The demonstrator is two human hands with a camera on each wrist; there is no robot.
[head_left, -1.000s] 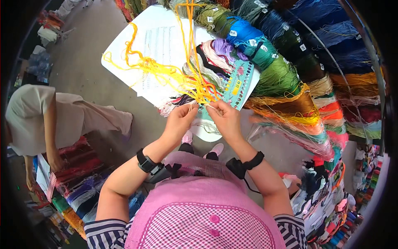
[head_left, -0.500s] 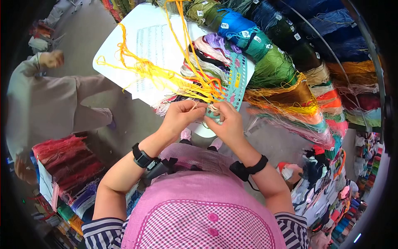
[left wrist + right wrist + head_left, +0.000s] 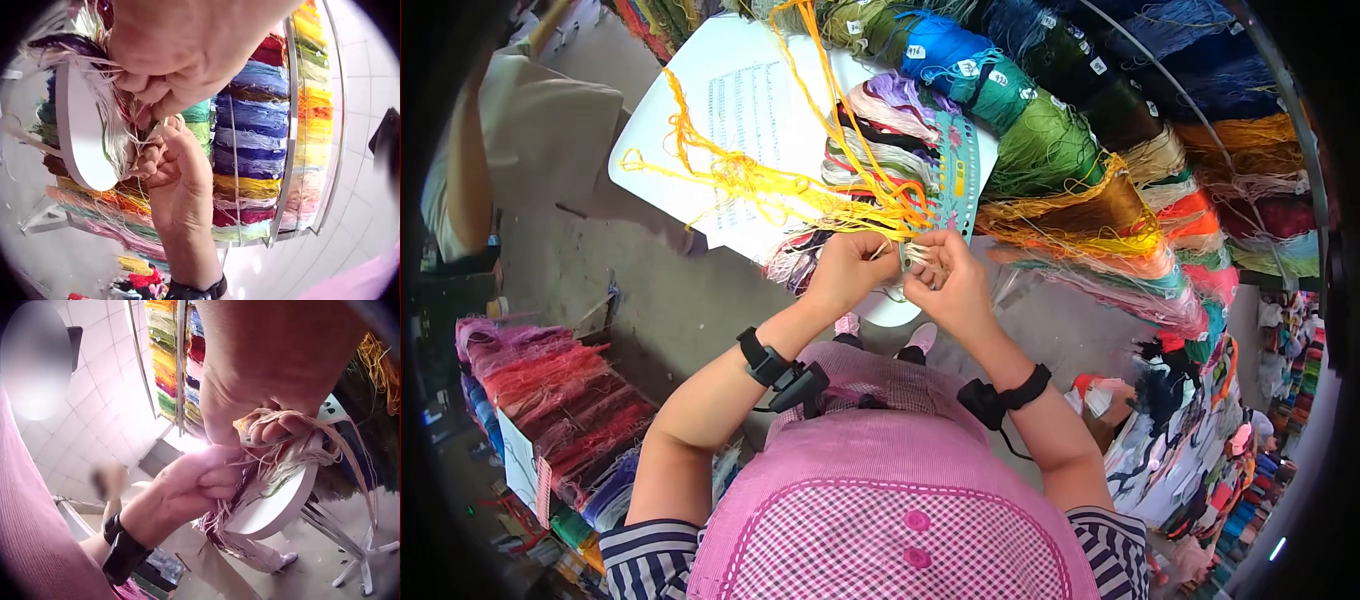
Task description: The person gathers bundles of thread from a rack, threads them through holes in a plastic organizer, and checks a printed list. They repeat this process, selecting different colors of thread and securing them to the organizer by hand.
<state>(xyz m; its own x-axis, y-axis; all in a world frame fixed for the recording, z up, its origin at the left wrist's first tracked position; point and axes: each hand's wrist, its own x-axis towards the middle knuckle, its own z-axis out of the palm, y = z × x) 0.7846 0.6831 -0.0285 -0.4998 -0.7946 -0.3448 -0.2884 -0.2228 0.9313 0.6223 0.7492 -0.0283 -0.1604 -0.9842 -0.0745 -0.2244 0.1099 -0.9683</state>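
Over the near end of a white tabletop (image 3: 640,150), both hands work at a teal card with punched holes (image 3: 956,180), hung with skeins of embroidery thread (image 3: 880,160). My left hand (image 3: 850,272) has thumb and forefinger pinched on thread at the card's near edge. Cream thread (image 3: 916,252) lies in the curled fingers of my right hand (image 3: 952,280), close beside the left. In the right wrist view cream strands (image 3: 334,434) loop over the right fingers and hang down. Yellow and orange thread (image 3: 750,175) trails across the card and paper.
A printed list (image 3: 740,100) lies under the yellow thread. Racks of coloured hanks (image 3: 1050,150) with number tags crowd the right side, and a rack of red and purple hanks (image 3: 550,390) stands at lower left. Another person (image 3: 540,130) is at upper left.
The right fingers have curled in with the cream thread, while the left hand keeps its pinch beside them. The other person has moved toward the upper left. The whole view has shifted slightly.
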